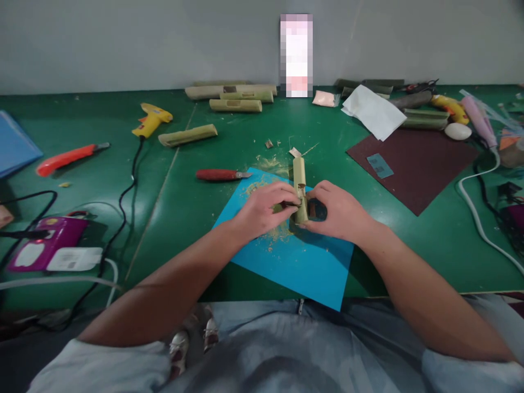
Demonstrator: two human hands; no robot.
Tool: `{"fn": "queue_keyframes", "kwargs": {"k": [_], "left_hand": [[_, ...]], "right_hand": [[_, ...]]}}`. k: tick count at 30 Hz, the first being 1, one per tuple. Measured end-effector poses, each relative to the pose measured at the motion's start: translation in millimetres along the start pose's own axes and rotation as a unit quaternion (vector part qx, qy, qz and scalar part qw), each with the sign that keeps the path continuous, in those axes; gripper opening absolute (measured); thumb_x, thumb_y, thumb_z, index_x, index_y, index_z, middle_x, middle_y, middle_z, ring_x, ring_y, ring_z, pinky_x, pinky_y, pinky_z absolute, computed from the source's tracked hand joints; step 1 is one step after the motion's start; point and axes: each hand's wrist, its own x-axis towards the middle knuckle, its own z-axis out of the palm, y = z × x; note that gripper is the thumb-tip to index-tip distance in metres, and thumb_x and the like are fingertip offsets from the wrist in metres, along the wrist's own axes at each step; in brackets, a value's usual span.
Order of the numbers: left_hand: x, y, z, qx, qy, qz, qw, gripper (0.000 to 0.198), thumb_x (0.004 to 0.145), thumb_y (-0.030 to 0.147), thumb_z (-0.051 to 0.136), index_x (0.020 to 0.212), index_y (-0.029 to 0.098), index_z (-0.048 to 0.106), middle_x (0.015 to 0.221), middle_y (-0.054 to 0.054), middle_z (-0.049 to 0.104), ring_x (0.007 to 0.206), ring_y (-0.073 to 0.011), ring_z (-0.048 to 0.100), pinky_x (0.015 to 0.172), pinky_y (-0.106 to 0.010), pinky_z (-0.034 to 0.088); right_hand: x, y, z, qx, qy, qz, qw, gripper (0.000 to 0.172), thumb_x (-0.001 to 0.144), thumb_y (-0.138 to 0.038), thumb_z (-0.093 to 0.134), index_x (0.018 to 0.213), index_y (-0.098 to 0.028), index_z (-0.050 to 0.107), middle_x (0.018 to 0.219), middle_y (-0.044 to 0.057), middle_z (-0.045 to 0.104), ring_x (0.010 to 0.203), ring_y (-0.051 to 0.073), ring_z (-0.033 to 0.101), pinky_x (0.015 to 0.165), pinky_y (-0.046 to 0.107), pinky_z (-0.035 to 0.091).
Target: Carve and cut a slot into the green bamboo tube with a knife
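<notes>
A short length of bamboo [299, 173] with a notch cut in its upper side stands out from between my hands, its far end pointing away from me. My right hand [338, 210] grips its near part from the right, thumb and fingers bent around it. From the left, my left hand [268, 207] pinches a small greenish bamboo piece [279, 208] close against the notch; the fingers hide most of that piece. Beneath both hands lies a blue sheet [282, 268] sprinkled with shavings. A red-handled knife [216, 174] rests at the sheet's upper left edge.
Several bamboo pieces [235, 106] lie along the back wall. To the left are a yellow glue gun [152, 120], an orange cutter [69, 158] and a purple power strip [53, 240] with cords. A brown sheet [417, 169] and white paper [373, 112] are at right.
</notes>
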Motion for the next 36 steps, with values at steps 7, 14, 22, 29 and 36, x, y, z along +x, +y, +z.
{"fn": "queue_keyframes", "kwargs": {"k": [7,14,22,29,36], "left_hand": [[-1.3,1.6,-2.1,0.062,-0.022,0.036,0.997,0.013,0.097,0.018,0.063,0.105,0.02,0.074,0.107,-0.006,0.072,0.101,-0.0181,0.07,0.091,-0.031,0.058],[-3.7,2.2,-4.7,0.086,-0.036,0.024,0.995,0.017,0.097,0.018,0.061,0.109,0.02,0.073,0.107,-0.005,0.072,0.098,-0.0167,0.07,0.088,-0.028,0.058],[-5.8,-1.8,-5.8,0.084,-0.058,-0.006,0.995,0.019,0.097,0.023,0.062,0.112,0.021,0.073,0.108,-0.005,0.072,0.094,-0.0165,0.071,0.083,-0.028,0.057],[-4.4,-5.3,-7.5,0.058,-0.081,-0.004,0.995,0.021,0.098,0.023,0.062,0.116,0.022,0.071,0.108,-0.005,0.073,0.093,-0.0165,0.07,0.082,-0.028,0.056],[-4.5,-5.4,-4.0,0.06,-0.053,-0.004,0.997,0.017,0.1,0.024,0.061,0.11,0.022,0.074,0.102,-0.005,0.07,0.09,-0.0153,0.068,0.08,-0.027,0.055]], "right_hand": [[-0.4,0.1,0.1,-0.004,-0.001,-0.002,1.0,0.041,0.076,-0.048,0.079,0.103,-0.019,0.066,0.098,0.007,0.058,0.092,0.024,0.057,0.08,0.037,0.045],[0.1,2.6,1.8,0.004,-0.004,-0.008,1.0,0.043,0.074,-0.046,0.081,0.104,-0.019,0.065,0.098,0.006,0.057,0.094,0.024,0.057,0.082,0.038,0.047],[-0.1,4.4,3.7,0.02,0.004,-0.02,1.0,0.04,0.075,-0.044,0.08,0.102,-0.021,0.064,0.101,0.007,0.057,0.095,0.025,0.058,0.083,0.039,0.048],[0.8,5.1,4.0,0.025,0.013,-0.03,0.999,0.037,0.074,-0.043,0.078,0.1,-0.021,0.062,0.099,0.007,0.058,0.095,0.025,0.058,0.083,0.039,0.048],[0.5,6.0,5.0,0.014,0.015,-0.028,0.999,0.04,0.073,-0.044,0.079,0.102,-0.021,0.063,0.1,0.007,0.057,0.093,0.024,0.058,0.081,0.039,0.048]]}}
